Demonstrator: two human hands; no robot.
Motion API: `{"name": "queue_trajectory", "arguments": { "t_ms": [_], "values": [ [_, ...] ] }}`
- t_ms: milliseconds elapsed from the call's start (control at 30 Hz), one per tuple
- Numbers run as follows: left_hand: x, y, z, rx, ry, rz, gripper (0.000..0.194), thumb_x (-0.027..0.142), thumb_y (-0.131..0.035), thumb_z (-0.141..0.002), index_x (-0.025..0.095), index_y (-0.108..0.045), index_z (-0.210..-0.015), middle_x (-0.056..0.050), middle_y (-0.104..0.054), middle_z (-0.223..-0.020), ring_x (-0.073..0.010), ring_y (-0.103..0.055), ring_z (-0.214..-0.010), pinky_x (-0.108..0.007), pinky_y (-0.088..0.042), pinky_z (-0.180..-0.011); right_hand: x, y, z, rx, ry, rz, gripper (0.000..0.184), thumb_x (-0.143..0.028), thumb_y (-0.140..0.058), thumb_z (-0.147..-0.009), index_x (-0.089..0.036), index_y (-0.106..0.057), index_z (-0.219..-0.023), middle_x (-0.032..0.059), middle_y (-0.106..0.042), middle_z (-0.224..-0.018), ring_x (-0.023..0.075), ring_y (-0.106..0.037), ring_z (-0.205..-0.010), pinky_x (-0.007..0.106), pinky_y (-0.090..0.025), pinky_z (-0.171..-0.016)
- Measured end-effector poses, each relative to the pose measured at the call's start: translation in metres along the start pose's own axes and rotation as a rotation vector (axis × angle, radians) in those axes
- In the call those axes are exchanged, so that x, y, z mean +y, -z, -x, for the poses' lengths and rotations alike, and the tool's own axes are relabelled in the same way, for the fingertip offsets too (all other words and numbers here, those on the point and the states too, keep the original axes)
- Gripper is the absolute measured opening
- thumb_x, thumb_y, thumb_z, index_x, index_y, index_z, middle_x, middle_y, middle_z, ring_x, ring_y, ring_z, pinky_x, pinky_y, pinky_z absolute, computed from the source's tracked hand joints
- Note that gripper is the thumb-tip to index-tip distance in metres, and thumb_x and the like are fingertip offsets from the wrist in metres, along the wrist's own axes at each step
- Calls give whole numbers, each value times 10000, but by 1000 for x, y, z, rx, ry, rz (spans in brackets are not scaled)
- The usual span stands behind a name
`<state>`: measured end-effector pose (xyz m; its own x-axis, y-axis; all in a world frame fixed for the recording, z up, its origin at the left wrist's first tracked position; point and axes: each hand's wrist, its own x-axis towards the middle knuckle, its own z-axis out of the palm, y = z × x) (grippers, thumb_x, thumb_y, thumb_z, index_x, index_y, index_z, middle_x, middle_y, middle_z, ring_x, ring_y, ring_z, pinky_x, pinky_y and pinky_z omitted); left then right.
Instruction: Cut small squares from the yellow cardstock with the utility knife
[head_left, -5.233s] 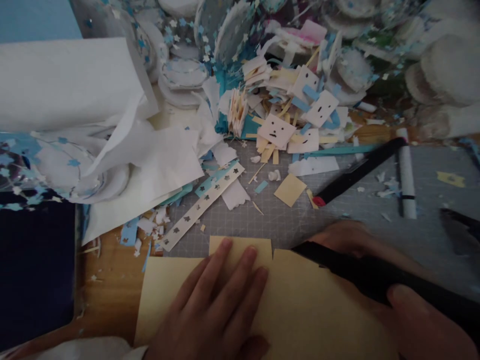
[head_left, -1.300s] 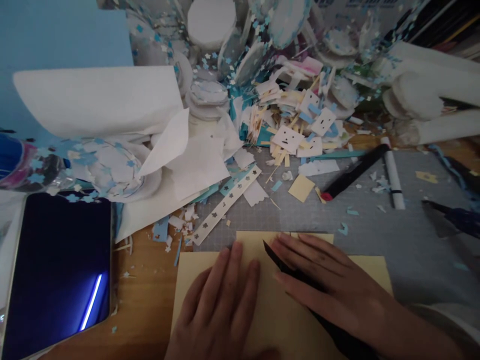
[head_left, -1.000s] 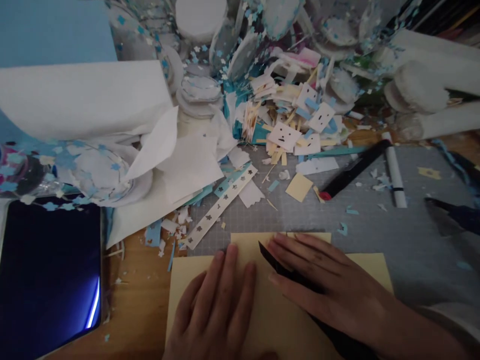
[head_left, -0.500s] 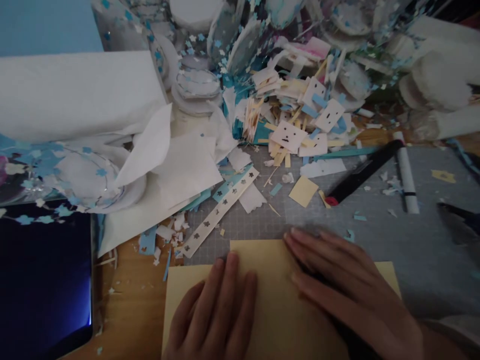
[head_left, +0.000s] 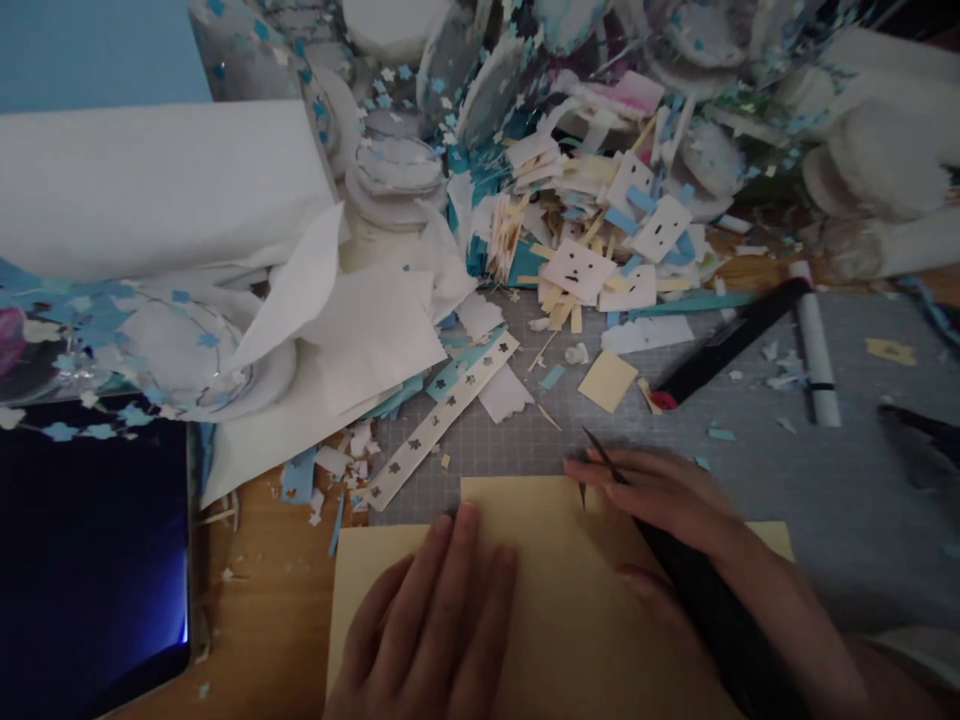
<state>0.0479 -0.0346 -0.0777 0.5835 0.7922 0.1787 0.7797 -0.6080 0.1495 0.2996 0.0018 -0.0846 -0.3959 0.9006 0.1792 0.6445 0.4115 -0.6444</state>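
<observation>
A pale yellow sheet of paper (head_left: 555, 590) lies at the near edge of the grey cutting mat (head_left: 862, 480). My left hand (head_left: 427, 630) presses flat on the sheet's left part, fingers spread. My right hand (head_left: 667, 510) grips black scissors (head_left: 697, 590), whose blades are parted at the sheet's top edge, one thin tip pointing up over the mat, the other at the paper's edge.
A dark tablet (head_left: 82, 560) lies at the left. White paper sheets (head_left: 157, 190) and scraps pile behind. A punched strip (head_left: 442, 420), a small yellow square (head_left: 606, 380), a black cutter (head_left: 727, 340) and a white marker (head_left: 816, 350) lie on the mat.
My right hand, flat over the scissors and paper half a second ago, has lifted onto its edge and the scissor blades have parted at the sheet's top edge. My left hand has stayed put.
</observation>
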Motion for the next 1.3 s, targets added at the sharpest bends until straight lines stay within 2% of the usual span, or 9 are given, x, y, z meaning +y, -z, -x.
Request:
{"name": "queue_trajectory", "arguments": {
  "t_ms": [100, 233, 367, 533, 667, 767, 867, 1133, 1300],
  "values": [
    [-5, 4, -1, -15, -100, -2, 560, 507, -471, -902, 138, -517, -1320, -179, -505, -1355, -274, -383, -1304, -357, -282, -1010, -4, 0, -1, 11, -105, -29, 328, -315, -524, -889, -282, -542, -1215, 45, -634, -1192, 257, -551, -1158, 404, -491, -958],
    [-7, 4, 0, 7, -119, 17, 575, 519, -521, -878, 134, -528, -1305, -159, -525, -1343, -263, -386, -1304, -352, -273, -1032, -7, 2, -3, 17, -194, -74, 305, -387, -515, -883, -272, -597, -1153, 68, -626, -1160, 269, -581, -1106, 423, -515, -912],
    [-6, 4, 1, -13, -11, 72, 586, 461, -535, -867, 101, -492, -1328, -192, -458, -1408, -295, -389, -1314, -376, -289, -1025, -6, 3, -5, 1, -149, -53, 343, -359, -532, -882, -264, -560, -1210, 73, -621, -1173, 275, -541, -1162, 436, -490, -947],
    [-4, 11, -2, -44, 70, 147, 601, 390, -569, -846, 97, -443, -1356, -166, -442, -1426, -320, -373, -1316, -404, -310, -1023, -10, 6, -8, 80, -72, -255, 384, -224, -516, -886, -287, -459, -1260, 34, -673, -980, 231, -633, -972, 400, -528, -845],
    [0, 18, -4, 29, 115, 209, 523, 295, -595, -841, 104, -475, -1314, -141, -499, -1347, -297, -410, -1266, -403, -315, -1042, -14, 8, -8, 159, -30, -237, 430, -209, -523, -876, -283, -432, -1289, 16, -699, -966, 217, -662, -916, 388, -538, -828],
    [4, 20, -3, 109, 118, 205, 480, 257, -614, -832, 123, -505, -1279, -129, -522, -1275, -288, -442, -1209, -413, -321, -1041, -15, 7, -7, 187, -18, -191, 433, -211, -529, -876, -278, -431, -1292, 36, -695, -1080, 229, -657, -998, 412, -529, -884],
    [6, 19, -3, 113, 133, 179, 498, 276, -610, -842, 148, -491, -1308, -119, -508, -1254, -282, -432, -1189, -400, -318, -1030, -16, 7, -8, 164, 7, -178, 428, -203, -530, -882, -267, -427, -1293, 49, -687, -1123, 220, -652, -1031, 396, -528, -900],
    [7, 18, -8, 40, 148, 165, 562, 303, -581, -859, 122, -434, -1370, -123, -475, -1258, -275, -399, -1194, -369, -258, -1056, -16, 8, -9, 175, 139, -296, 426, -189, -520, -859, -253, -450, -1274, 26, -698, -978, 215, -653, -923, 389, -536, -809],
    [8, 16, -9, 4, 138, 96, 577, 371, -547, -868, 111, -440, -1373, -155, -440, -1377, -311, -351, -1282, -407, -197, -1091, -14, 8, -9, 178, 72, -130, 389, -171, -530, -861, -279, -483, -1232, 29, -695, -1010, 207, -655, -944, 361, -547, -823]
  ]
}}
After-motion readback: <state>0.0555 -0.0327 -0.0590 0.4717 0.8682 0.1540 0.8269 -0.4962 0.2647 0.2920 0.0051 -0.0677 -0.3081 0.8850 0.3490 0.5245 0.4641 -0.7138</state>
